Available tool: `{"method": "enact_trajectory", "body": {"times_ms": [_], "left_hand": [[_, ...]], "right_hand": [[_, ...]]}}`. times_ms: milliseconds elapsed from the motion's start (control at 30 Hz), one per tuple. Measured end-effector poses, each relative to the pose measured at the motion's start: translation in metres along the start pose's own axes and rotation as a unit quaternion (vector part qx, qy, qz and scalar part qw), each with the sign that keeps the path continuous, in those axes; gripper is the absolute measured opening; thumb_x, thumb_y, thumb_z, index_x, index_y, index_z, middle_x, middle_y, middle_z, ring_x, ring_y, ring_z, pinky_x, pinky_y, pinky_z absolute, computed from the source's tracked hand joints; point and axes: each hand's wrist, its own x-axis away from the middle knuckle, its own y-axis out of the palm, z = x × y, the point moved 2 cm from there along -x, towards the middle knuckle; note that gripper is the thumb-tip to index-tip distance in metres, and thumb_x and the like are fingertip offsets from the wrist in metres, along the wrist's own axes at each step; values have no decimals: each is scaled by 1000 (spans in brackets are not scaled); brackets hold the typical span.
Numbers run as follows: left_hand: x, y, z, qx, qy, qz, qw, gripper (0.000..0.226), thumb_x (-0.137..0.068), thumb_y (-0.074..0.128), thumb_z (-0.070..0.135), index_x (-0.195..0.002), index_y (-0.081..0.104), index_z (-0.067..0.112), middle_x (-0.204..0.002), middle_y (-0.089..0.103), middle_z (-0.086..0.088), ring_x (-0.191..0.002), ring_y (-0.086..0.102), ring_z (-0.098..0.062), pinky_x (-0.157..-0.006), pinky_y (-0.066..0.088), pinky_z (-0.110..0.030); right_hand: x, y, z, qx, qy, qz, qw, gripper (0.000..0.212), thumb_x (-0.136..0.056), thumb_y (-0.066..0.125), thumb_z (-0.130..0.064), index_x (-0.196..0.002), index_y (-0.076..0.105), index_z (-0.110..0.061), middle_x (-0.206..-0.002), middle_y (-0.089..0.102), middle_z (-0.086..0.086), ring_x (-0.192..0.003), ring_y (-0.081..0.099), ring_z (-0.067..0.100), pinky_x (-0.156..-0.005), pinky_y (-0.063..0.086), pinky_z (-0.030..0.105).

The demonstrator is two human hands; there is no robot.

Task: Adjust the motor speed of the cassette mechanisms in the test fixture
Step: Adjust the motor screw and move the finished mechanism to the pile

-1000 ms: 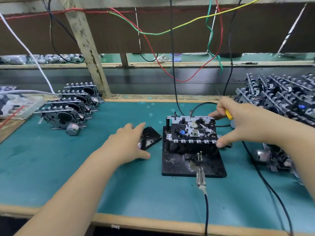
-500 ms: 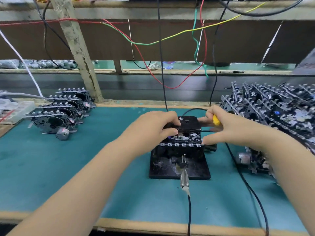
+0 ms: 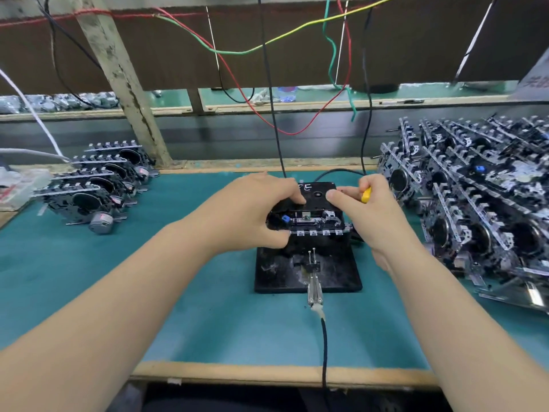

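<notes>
A black test fixture [image 3: 335,278] stands mid-table on the teal mat. A cassette mechanism [image 3: 315,223] sits in it, with a black cassette [image 3: 316,193] lying on its far half. My left hand [image 3: 252,215] grips the mechanism's left side, its fingertips pressing the cassette's near left edge. My right hand [image 3: 377,215] curls round a yellow-handled screwdriver [image 3: 366,194] while its thumb presses the cassette's right edge. The screwdriver's tip is hidden by the hand.
A row of cassette mechanisms [image 3: 95,185] stands at the left. A big heap of mechanisms [image 3: 475,203] fills the right side. A metal probe clip [image 3: 314,288] with a black cable [image 3: 325,352] runs off the front edge. Coloured wires [image 3: 267,49] hang overhead.
My left hand picked the cassette off the mat and laid it on the mechanism. Both hands now press it down. The right hand still holds the screwdriver.
</notes>
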Motion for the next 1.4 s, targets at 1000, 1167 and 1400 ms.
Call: {"method": "enact_trajectory", "body": {"times_ms": [1000,1167,1400], "left_hand": [[24,88,8,305,-100,257,911,60,-62,86,47,-113,56,56,-159,11,36,-147,26,3,-104,33,-21],[21,87,5,309,-98,264,908,60,-63,84,50,-116,55,56,-159,9,36,-148,25,1,-113,38,-44],[21,89,4,310,-111,247,911,61,-66,84,43,-118,54,55,-159,4,37,-152,12,-2,-115,34,-48]], "right_hand": [[9,1,5,-26,-42,25,998,37,-87,76,-13,-94,41,-21,-105,75,-11,-97,69,2,-98,51,40],[15,-10,-15,-64,-173,-6,983,5,-98,56,-33,-99,53,-30,-102,78,4,-97,73,17,-85,55,30],[23,-18,-32,-135,-175,30,975,48,-83,58,-74,-93,67,-27,-56,54,7,-45,42,13,-40,30,16]]}}
